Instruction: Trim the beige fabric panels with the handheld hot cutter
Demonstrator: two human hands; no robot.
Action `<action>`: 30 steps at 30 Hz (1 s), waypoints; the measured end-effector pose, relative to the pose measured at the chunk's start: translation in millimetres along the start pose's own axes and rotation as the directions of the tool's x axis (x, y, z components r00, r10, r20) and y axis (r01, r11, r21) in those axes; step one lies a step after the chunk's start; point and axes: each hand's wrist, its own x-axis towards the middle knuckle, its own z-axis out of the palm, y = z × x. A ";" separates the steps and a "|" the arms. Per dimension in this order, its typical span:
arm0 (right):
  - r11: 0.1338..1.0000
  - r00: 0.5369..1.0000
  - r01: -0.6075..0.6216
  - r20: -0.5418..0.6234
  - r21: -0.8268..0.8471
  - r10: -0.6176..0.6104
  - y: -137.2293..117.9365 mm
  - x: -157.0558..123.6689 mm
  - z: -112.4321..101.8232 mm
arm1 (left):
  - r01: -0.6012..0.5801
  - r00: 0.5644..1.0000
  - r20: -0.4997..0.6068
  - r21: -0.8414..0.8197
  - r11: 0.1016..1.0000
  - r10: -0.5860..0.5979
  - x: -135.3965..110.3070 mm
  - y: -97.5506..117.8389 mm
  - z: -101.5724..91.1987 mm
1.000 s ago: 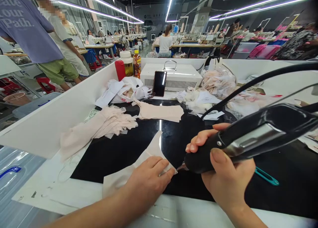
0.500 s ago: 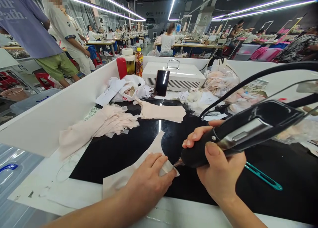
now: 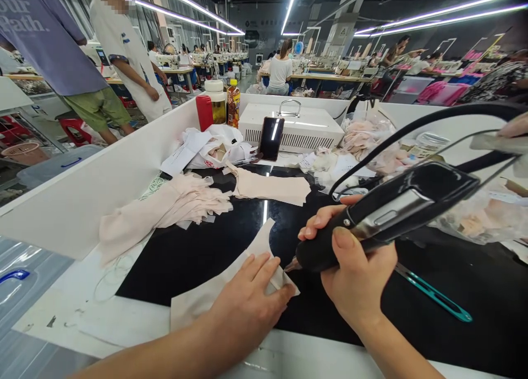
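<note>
On the black mat (image 3: 198, 263), a pale beige fabric piece (image 3: 193, 305) with a curved, pointed upper end lies under my left hand (image 3: 247, 302). That hand rests flat on it, fingers stretched out, thumb by the fabric's right corner. My right hand (image 3: 355, 263) is wrapped round a thick black corded handheld tool (image 3: 416, 203) with a silver side panel. Its narrow metal tip (image 3: 292, 264) points left at the fabric's right edge, close to my left fingers; whether it touches cannot be made out. A slim teal slotted tool (image 3: 439, 296) lies to the right of my right wrist.
A fanned pile of beige pieces (image 3: 165, 206) lies at left, another beige piece (image 3: 272, 185) farther back. Behind stand a phone (image 3: 271, 138), a white vented box (image 3: 292, 126) and bottles. Bagged scraps (image 3: 487, 214) sit right. White side walls (image 3: 103, 186) edge the table; people stand beyond.
My right hand and the black tool have shifted slightly left and up, the tip moving along the fabric's edge. My left hand stays in place. At left, a person in white has moved right.
</note>
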 end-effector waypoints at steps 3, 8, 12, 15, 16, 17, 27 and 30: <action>1.000 1.000 -0.001 0.016 0.008 0.001 1.8 -1.4 0.1 | 0.004 1.000 0.003 -0.012 1.000 -0.004 0.8 0.1 -0.2; 0.999 1.000 -0.008 0.006 -0.035 0.008 -0.2 -3.4 2.7 | 0.014 0.999 0.031 -0.006 1.000 -0.014 -2.2 2.1 -0.8; 1.000 0.999 -0.029 0.014 -0.009 0.029 -5.4 -9.9 -0.6 | -0.012 0.999 0.043 0.037 0.999 0.011 -11.8 11.4 -1.1; 1.000 0.998 -0.027 0.048 0.005 0.027 -10.8 -18.3 -6.6 | -0.044 0.999 0.015 0.051 0.998 0.044 -16.9 18.4 -6.2; 1.000 0.998 -0.025 0.057 0.007 0.025 -12.6 -20.9 -8.4 | -0.054 0.999 0.001 0.052 0.997 0.054 -17.0 19.8 -9.2; 1.000 0.997 -0.025 0.067 0.009 0.024 -14.1 -23.1 -9.8 | -0.062 0.998 -0.013 0.055 0.997 0.063 -16.2 20.6 -12.4; 1.000 0.999 -0.009 0.047 0.029 0.008 -15.9 -26.4 -6.2 | -0.163 0.987 0.010 0.061 0.985 0.163 0.1 13.1 -16.7; 1.000 0.999 -0.001 0.045 0.031 -0.001 -16.8 -26.8 -5.1 | -0.157 0.987 -0.015 0.071 0.985 0.158 0.8 11.2 -15.7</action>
